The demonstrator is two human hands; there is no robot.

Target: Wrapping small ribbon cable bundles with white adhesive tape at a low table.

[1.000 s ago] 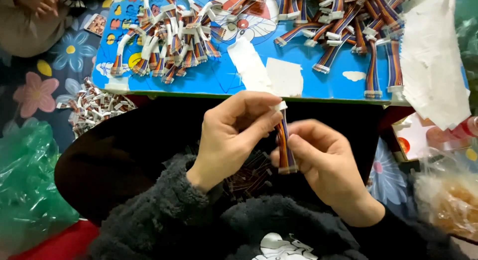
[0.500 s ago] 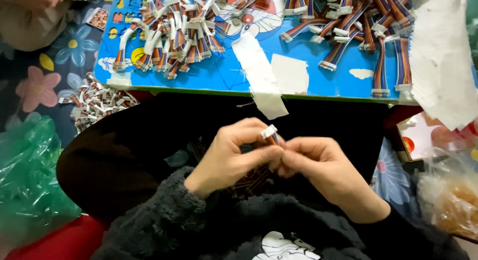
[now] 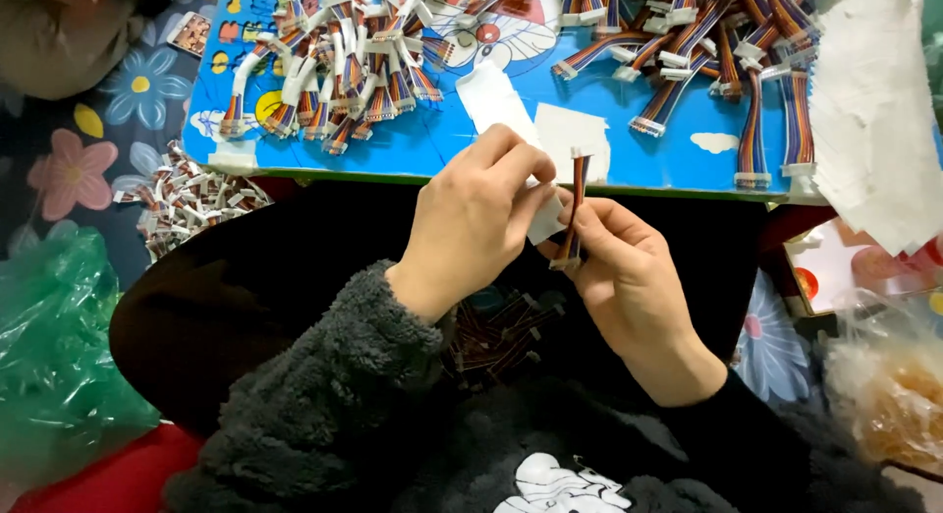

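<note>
Work surface: a bright blue cartoon-printed board [image 3: 442,144] lies across the top of the view, above a dark fleece-covered lap [image 3: 324,277].
Green bag: a crumpled translucent green plastic bag [image 3: 54,356] sits at the lower left, well apart from the hands.
White sheets: a stack of ragged white paper pieces [image 3: 869,110] rests on the board's right end.
Finished pile: a heap of short multicoloured ribbon cables with white paper wraps [image 3: 344,71] covers the board's upper left; by their look these are done.
Unwrapped pile: a spread of similar multicoloured ribbon cables with white plug ends [image 3: 707,51] lies at the upper right; most appear bare, so a good share seems left to do.
Spare strips: two white paper label strips [image 3: 570,130] lie on the board just above the hands.
Left hand [image 3: 476,213]: fingers pinched closed on a small white paper strip [image 3: 545,218], pressed against the cable.
Right hand [image 3: 624,267]: thumb and fingers closed around the short ribbon cable in hand [image 3: 573,213], held upright over the lap just below the board's near edge.
Stage: judged as mid-wrap, the strip touching the cable but not yet fully around it.
</note>
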